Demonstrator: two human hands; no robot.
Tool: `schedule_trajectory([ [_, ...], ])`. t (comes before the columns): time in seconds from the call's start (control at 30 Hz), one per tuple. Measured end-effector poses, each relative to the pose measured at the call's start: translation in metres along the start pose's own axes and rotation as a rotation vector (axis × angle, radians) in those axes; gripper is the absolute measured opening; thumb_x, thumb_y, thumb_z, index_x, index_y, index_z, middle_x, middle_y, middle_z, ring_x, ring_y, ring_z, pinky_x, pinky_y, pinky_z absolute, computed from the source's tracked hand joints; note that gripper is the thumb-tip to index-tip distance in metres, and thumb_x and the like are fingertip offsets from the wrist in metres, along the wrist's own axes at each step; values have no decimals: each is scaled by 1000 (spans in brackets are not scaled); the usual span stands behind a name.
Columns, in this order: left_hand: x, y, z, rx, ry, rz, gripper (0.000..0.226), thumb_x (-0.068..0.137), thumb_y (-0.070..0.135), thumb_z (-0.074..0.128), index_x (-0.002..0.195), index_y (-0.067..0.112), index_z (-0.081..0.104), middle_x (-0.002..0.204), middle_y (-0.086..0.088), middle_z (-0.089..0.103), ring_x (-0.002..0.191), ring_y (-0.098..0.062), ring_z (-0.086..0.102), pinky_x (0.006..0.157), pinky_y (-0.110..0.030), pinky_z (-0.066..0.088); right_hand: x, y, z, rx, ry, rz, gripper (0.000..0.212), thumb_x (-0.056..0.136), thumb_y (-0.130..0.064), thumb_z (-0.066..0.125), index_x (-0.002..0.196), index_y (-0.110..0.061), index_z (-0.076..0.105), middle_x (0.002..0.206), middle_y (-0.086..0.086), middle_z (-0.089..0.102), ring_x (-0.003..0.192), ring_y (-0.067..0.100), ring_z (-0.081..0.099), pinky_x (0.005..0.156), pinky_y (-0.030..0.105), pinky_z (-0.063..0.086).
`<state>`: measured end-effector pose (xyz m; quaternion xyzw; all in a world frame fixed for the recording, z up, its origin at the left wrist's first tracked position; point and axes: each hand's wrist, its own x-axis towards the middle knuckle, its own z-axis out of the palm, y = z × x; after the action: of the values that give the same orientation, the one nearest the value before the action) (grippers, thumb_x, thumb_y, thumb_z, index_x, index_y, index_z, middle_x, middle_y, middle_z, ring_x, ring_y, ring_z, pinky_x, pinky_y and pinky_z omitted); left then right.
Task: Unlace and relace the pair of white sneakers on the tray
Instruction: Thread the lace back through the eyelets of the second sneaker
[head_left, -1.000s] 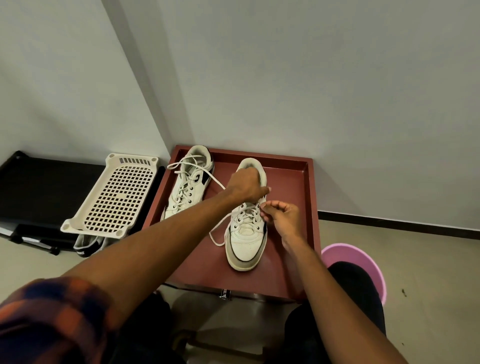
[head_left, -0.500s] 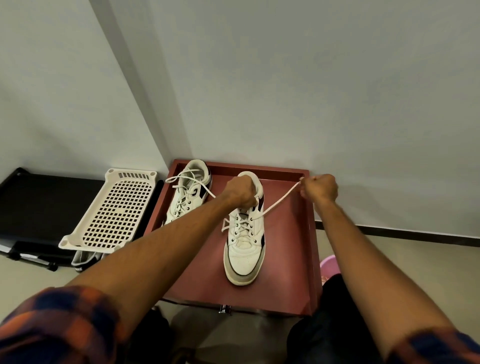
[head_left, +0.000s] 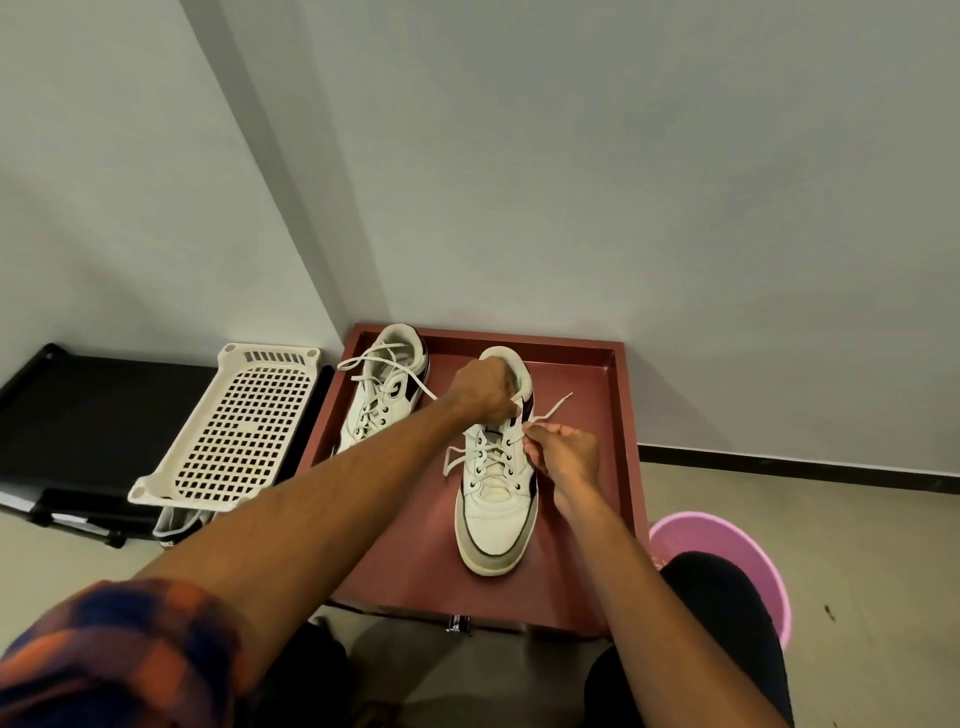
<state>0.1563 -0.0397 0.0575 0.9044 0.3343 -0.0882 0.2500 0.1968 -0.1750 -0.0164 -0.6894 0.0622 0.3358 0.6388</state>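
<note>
Two white sneakers stand on a dark red tray (head_left: 621, 415). The right sneaker (head_left: 496, 514) sits in the tray's middle, toe towards me. My left hand (head_left: 483, 389) grips its collar and tongue near the heel. My right hand (head_left: 563, 454) is at the sneaker's right side by the upper eyelets and pinches its white lace (head_left: 553, 408), whose free end trails up to the right. Another loop of lace hangs off the shoe's left side. The left sneaker (head_left: 382, 397) lies at the tray's back left with loose laces, partly hidden by my left forearm.
A cream perforated plastic rack (head_left: 228, 431) leans on a black shelf (head_left: 98, 410) left of the tray, with a dark shoe (head_left: 176, 525) under it. A pink bucket (head_left: 727, 540) stands at the right by my knee. The wall rises just behind the tray.
My right hand has come back from the tray's far right rim to the sneaker's right eyelets. The lace, stretched taut before, now lies slack. My left hand stays on the collar.
</note>
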Motion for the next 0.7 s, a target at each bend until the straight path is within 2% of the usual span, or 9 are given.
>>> schedule_trajectory([
  [0.1,1,-2,-1,14,2,8,28,81,31,78,99,10,72,98,-4,73,94,-23,68,76,-29,49,2,0,-1,-28,-8,-37,2,87,2,73,88,2,74,67,10,68,47,7,56,47,16,48],
  [0.2,2,-5,1,18,0,25,25,81,30,78,95,10,72,96,-3,73,94,-23,67,76,-28,48,22,-14,-12,-110,139,-144,11,87,1,69,87,-5,78,65,5,70,46,6,59,48,19,50],
  [0.3,2,-8,0,26,3,36,21,81,28,78,93,12,71,93,-2,72,92,-22,68,75,-28,49,48,-39,-35,-245,377,-230,14,84,-20,68,83,-16,81,69,3,74,66,17,72,69,29,59],
  [0.37,3,-9,2,17,10,37,23,80,28,79,96,12,73,96,-2,74,92,-21,68,75,-28,49,63,-53,-49,-256,435,-225,14,83,-25,70,77,-18,79,63,2,73,69,20,75,80,32,61],
  [0.43,2,-10,2,17,20,36,24,80,28,79,98,13,74,97,-2,74,92,-21,68,74,-27,48,71,-59,-55,-297,417,-203,15,81,-23,76,68,-17,76,59,0,72,66,18,74,82,35,62],
  [0.53,1,-9,2,1,15,29,21,81,28,79,97,15,76,95,0,74,86,-17,66,71,-26,45,56,-52,-50,-484,324,-157,28,81,-36,82,66,-13,75,63,0,73,72,20,73,80,32,59],
  [0.7,0,-8,0,-8,17,20,17,80,28,78,94,19,77,93,2,74,85,-15,66,71,-24,44,12,-9,-24,-506,85,-62,52,83,-54,73,58,-9,73,54,2,70,59,20,72,71,31,55],
])
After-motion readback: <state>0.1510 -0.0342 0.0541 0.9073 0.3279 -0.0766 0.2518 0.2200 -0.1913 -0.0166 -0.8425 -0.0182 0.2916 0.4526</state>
